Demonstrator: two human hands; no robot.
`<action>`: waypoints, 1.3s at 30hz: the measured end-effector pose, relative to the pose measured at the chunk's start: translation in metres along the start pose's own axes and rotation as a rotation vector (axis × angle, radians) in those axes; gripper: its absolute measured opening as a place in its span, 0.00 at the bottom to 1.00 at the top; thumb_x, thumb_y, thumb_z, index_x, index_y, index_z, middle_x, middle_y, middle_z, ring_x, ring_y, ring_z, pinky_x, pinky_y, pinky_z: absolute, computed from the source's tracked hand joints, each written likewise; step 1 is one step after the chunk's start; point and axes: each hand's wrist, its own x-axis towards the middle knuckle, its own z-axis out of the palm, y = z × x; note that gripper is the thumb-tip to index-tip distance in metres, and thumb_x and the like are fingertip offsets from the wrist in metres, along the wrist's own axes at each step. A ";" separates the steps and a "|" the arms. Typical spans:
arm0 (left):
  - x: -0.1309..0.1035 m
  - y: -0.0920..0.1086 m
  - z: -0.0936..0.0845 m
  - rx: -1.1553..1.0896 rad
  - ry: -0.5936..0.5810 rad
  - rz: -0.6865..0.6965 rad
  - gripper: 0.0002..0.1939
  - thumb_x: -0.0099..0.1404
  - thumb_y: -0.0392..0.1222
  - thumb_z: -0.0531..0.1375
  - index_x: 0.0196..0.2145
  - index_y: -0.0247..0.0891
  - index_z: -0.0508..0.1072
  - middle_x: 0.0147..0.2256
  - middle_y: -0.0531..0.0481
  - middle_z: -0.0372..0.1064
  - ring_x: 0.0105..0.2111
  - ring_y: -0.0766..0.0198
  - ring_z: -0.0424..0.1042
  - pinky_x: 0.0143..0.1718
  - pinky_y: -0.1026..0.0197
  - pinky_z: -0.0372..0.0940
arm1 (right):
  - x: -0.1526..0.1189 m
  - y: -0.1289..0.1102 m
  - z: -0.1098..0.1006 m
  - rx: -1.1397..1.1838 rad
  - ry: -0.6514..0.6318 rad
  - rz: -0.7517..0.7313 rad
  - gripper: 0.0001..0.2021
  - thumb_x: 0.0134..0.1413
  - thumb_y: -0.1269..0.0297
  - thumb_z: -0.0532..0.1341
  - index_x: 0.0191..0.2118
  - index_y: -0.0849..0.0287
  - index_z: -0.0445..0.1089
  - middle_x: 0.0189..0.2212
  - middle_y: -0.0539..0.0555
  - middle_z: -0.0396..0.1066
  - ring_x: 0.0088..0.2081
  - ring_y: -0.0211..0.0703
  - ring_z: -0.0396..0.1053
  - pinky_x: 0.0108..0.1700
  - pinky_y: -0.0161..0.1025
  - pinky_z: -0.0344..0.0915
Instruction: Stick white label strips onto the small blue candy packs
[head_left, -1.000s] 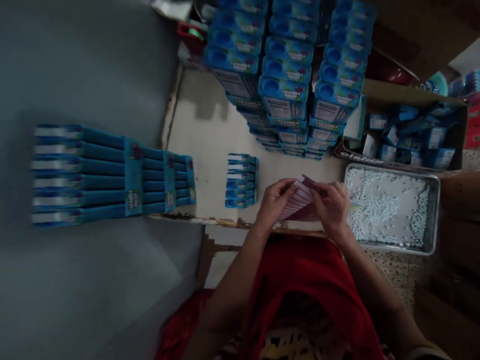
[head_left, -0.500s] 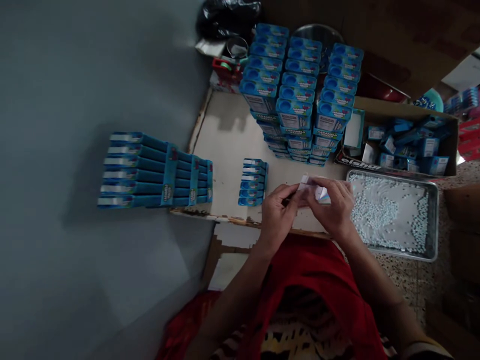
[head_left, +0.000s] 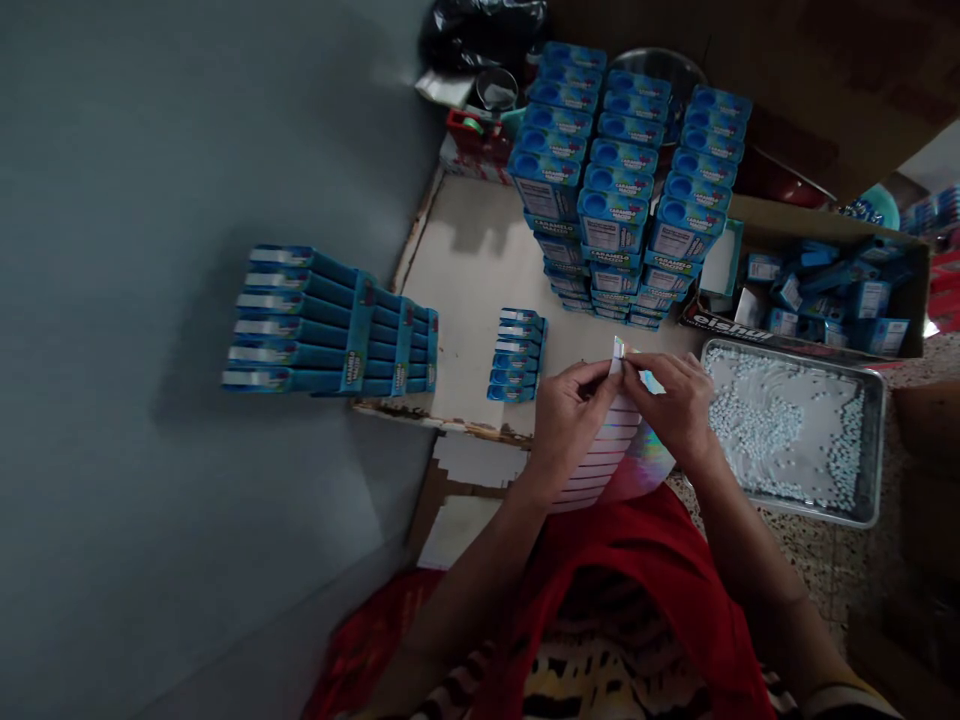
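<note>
A sticker sheet [head_left: 609,450] with white strips and dark lines hangs in front of my red apron, its other face shiny and rainbow-coloured. My left hand [head_left: 571,425] pinches its upper edge between thumb and fingers. Right beside it, the fingertips of my right hand [head_left: 676,400] are closed on the same edge, where a small strip end sticks up. A short row of small blue boxes [head_left: 514,355] stands left of my hands, with white strips on some of them. Whatever lies between my fingertips is too small to make out.
Tall stacks of blue boxes [head_left: 616,215] stand at the back of the white table [head_left: 457,260]. More stacked boxes [head_left: 352,330] rise at the left. A carton [head_left: 810,335] of loose boxes and a metal tray [head_left: 879,440] of small pale balls lie right. A red tape dispenser [head_left: 480,135] sits behind.
The folded sheet has opened out and hangs down below my hands. Both hands have drawn together at its top edge. The whole view has shifted slightly.
</note>
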 end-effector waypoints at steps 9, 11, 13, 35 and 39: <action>0.002 -0.006 0.002 0.033 0.002 0.041 0.14 0.69 0.50 0.66 0.46 0.42 0.87 0.40 0.47 0.83 0.39 0.55 0.80 0.42 0.57 0.72 | 0.002 0.002 0.002 0.062 0.002 0.066 0.10 0.67 0.60 0.63 0.36 0.50 0.82 0.36 0.51 0.85 0.38 0.45 0.82 0.45 0.44 0.67; 0.002 -0.007 0.003 0.038 0.002 0.039 0.14 0.68 0.50 0.67 0.46 0.42 0.87 0.41 0.48 0.84 0.40 0.55 0.80 0.43 0.57 0.72 | 0.002 0.003 0.003 0.067 -0.008 0.092 0.10 0.67 0.59 0.63 0.36 0.50 0.82 0.36 0.51 0.85 0.39 0.45 0.81 0.45 0.44 0.67; 0.002 -0.007 0.003 0.031 0.005 0.030 0.14 0.68 0.50 0.67 0.46 0.43 0.87 0.42 0.48 0.84 0.40 0.55 0.80 0.43 0.57 0.73 | 0.002 0.003 0.004 0.076 -0.002 0.110 0.10 0.67 0.59 0.63 0.36 0.50 0.82 0.36 0.51 0.85 0.39 0.46 0.81 0.46 0.45 0.67; 0.011 -0.020 0.013 -0.028 -0.005 -0.085 0.12 0.65 0.43 0.65 0.42 0.38 0.86 0.39 0.50 0.84 0.39 0.57 0.81 0.41 0.59 0.72 | 0.009 0.029 0.001 -0.184 0.202 -0.206 0.07 0.60 0.69 0.63 0.31 0.53 0.73 0.30 0.50 0.79 0.33 0.43 0.74 0.42 0.43 0.64; 0.050 -0.069 0.011 0.028 -0.023 -0.150 0.13 0.64 0.43 0.65 0.42 0.36 0.86 0.37 0.50 0.84 0.38 0.56 0.81 0.40 0.60 0.72 | 0.020 0.046 -0.018 -0.234 0.359 -0.097 0.07 0.55 0.71 0.62 0.29 0.52 0.72 0.27 0.50 0.76 0.32 0.43 0.73 0.41 0.43 0.66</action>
